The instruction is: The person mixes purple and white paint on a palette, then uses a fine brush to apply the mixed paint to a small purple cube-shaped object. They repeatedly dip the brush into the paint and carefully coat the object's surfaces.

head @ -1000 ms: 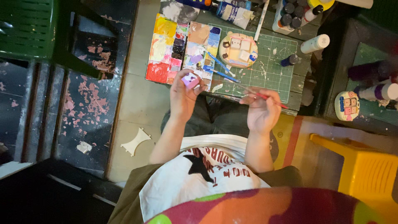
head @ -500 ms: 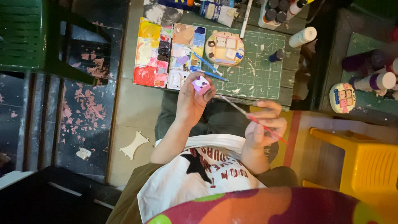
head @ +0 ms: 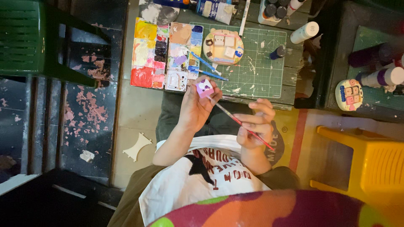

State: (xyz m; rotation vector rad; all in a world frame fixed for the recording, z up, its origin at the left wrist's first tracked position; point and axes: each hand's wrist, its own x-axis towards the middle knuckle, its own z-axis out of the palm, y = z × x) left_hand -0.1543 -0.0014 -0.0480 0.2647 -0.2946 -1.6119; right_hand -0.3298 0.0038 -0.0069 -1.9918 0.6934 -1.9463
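Left hand [head: 198,107] is gripping a small purple cube piece [head: 205,88] between fingertips and thumb, raised just in front of the near edge of the counter [head: 290,94], above the lap. Right hand [head: 254,124] is pinching a thin red-handled brush [head: 240,122] pencil-style, the tip reaching up and left to the cube's lower face. Risk, as judged: the bristles are working close to the left fingertips, so paint could be smearing onto skin or onto the white patch of the cube if the stroke is running wide; the cube, held only at its edges, could be twisting or slipping toward the floor, since nothing is supporting it. Pose: left forearm is angling up from the torso, wrist bent, palm facing the body; right wrist is sitting lower and to the right, fingers curled. The paint palette [head: 166,54], green cutting mat [head: 256,63] and round painted piece [head: 223,46] are lying beyond the hands.
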